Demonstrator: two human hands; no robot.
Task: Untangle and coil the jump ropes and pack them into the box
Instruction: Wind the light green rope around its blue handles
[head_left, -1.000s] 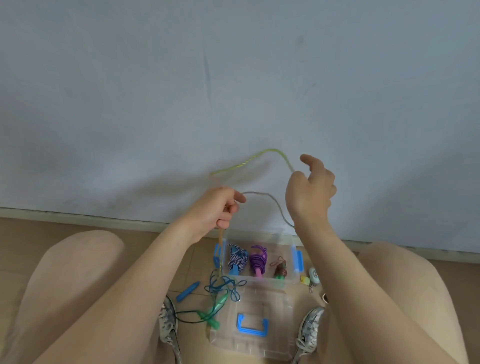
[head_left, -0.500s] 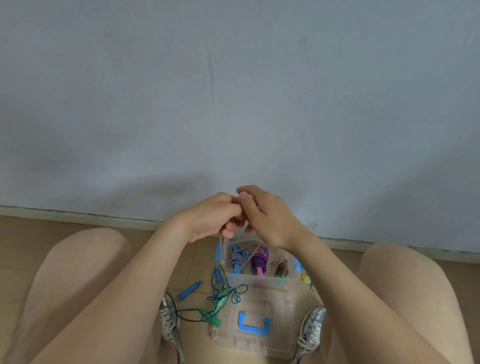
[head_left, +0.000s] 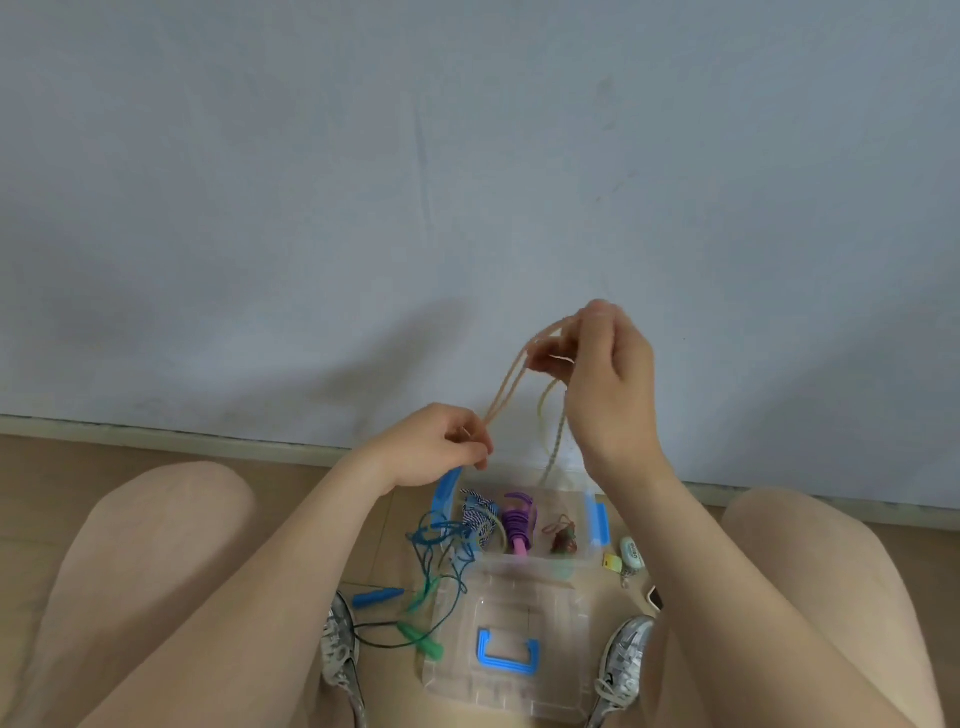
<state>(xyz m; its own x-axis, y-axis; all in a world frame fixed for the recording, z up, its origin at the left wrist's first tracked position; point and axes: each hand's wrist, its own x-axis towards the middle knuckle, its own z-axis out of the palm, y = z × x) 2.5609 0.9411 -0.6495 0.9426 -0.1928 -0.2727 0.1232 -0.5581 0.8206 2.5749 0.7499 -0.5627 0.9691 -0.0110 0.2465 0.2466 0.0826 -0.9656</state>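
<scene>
Grey sneakers (head_left: 340, 649) stand on wooden floor (head_left: 104, 462), keychain (head_left: 631, 554) nearby.

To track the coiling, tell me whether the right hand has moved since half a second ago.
Yes. The right hand has gone up and rightward, measured against the box; it now pinches the tan rope apart from the left hand.

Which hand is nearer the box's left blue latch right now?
Left. The left hand overlaps the left blue latch in view, just above it, pinching the tan rope. The right hand is raised higher, off to the right, gripping the same rope.
</scene>
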